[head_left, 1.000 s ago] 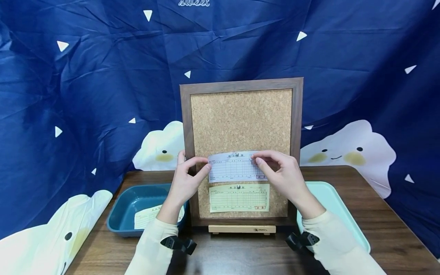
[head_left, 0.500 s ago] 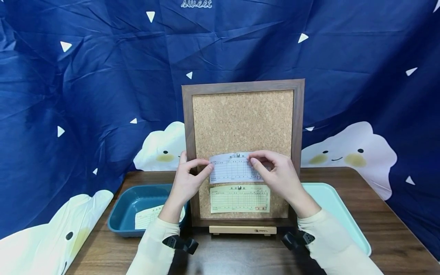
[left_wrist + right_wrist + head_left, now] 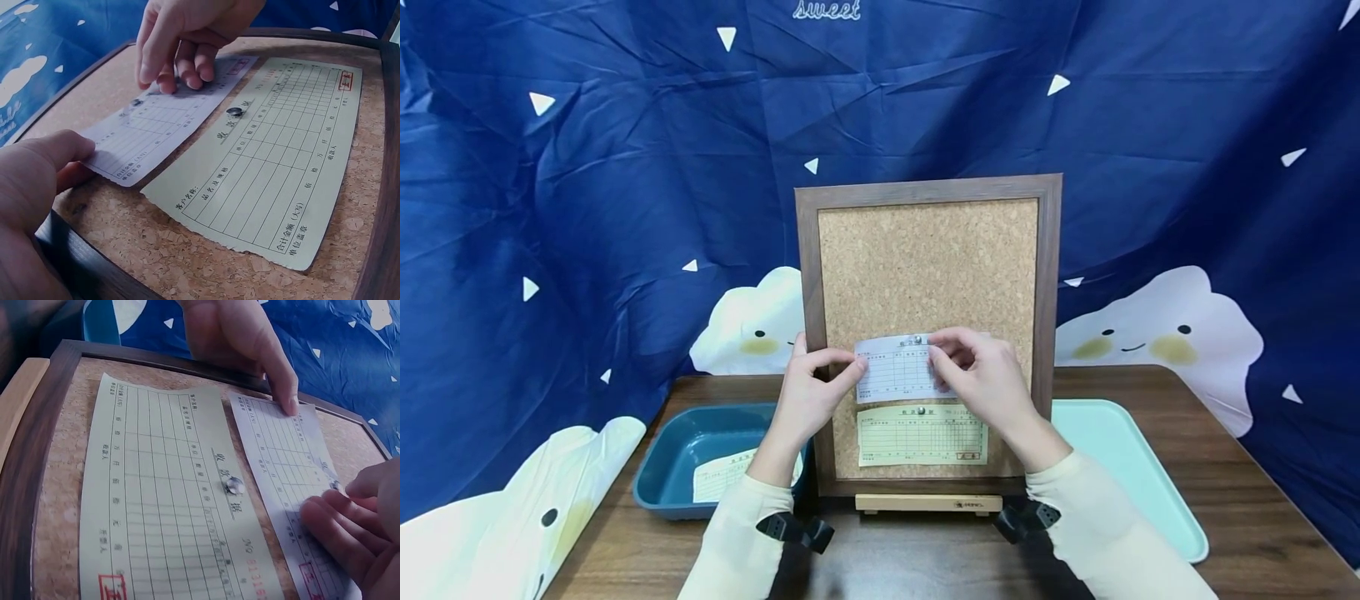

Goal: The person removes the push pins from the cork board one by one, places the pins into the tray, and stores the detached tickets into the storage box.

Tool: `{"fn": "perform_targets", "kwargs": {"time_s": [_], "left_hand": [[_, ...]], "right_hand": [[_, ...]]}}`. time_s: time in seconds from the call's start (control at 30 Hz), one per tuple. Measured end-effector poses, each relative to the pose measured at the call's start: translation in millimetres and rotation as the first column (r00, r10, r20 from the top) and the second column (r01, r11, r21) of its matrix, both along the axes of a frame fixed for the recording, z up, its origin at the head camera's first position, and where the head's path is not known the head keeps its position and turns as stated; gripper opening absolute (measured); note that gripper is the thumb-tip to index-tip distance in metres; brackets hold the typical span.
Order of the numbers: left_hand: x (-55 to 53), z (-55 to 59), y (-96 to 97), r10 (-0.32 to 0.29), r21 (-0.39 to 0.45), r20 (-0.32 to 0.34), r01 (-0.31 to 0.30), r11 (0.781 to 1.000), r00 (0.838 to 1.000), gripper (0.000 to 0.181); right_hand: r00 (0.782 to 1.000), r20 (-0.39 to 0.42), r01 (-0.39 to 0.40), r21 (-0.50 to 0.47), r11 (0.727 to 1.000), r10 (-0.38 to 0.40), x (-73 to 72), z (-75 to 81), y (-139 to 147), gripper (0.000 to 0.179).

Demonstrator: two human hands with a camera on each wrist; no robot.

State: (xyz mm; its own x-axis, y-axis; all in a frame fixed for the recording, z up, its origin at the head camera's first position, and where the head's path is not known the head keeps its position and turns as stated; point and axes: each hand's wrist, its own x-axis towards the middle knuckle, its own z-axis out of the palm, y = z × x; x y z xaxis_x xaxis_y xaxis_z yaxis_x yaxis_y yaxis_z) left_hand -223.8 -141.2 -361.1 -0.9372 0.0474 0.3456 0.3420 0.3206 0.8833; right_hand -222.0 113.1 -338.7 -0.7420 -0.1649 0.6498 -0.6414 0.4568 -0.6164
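A pale lilac receipt slip (image 3: 891, 371) lies against the cork board (image 3: 925, 267), with a silver pushpin (image 3: 917, 340) at its top middle. My left hand (image 3: 811, 387) pinches the slip's left edge between thumb and index finger. Just right of the pin, my right hand (image 3: 985, 379) has its loosely bent fingertips at the slip's upper part; in the right wrist view those fingers (image 3: 344, 528) lie close beside the pin and cover part of the paper. Directly below, a pale green receipt slip (image 3: 921, 437) hangs from its own silver pushpin (image 3: 234, 112).
A dark teal tray (image 3: 658, 467) at the left holds another slip (image 3: 718, 477), partly behind the left forearm. The mint tray (image 3: 1138, 475) stands at the right. A light wooden stand bar (image 3: 928, 503) sits under the board's dark frame (image 3: 925, 193) on the wooden table (image 3: 1247, 475).
My right hand has slid left along the lilac slip, from its right part to beside the pushpin. The left hand keeps its pinch at the left edge.
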Motion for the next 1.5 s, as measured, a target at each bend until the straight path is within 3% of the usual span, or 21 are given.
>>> {"fn": "perform_targets", "kwargs": {"time_s": [0.13,0.43,0.93,1.5], "left_hand": [[-0.5,0.3,0.3,0.006,-0.004,-0.005,-0.006,1.000,1.000,0.019],[-3.4,-0.4,0.1,0.011,0.001,-0.022,-0.011,1.000,1.000,0.018],[-5.3,0.3,-0.3,0.014,-0.008,-0.033,-0.014,1.000,0.999,0.018],[-6.9,0.8,-1.0,0.007,-0.018,-0.035,-0.008,1.000,0.999,0.018]], "right_hand": [[0.999,0.038,0.005,-0.026,1.000,-0.004,-0.5,-0.6,-6,0.010],[0.999,0.014,0.041,-0.030,0.999,-0.041,-2.1,-1.3,-16,0.006],[0.981,-0.035,0.194,0.029,0.981,-0.193,-2.0,0.2,-27,0.009],[0.980,0.050,0.194,-0.012,0.981,-0.193,-4.1,3.5,-31,0.004]]}}
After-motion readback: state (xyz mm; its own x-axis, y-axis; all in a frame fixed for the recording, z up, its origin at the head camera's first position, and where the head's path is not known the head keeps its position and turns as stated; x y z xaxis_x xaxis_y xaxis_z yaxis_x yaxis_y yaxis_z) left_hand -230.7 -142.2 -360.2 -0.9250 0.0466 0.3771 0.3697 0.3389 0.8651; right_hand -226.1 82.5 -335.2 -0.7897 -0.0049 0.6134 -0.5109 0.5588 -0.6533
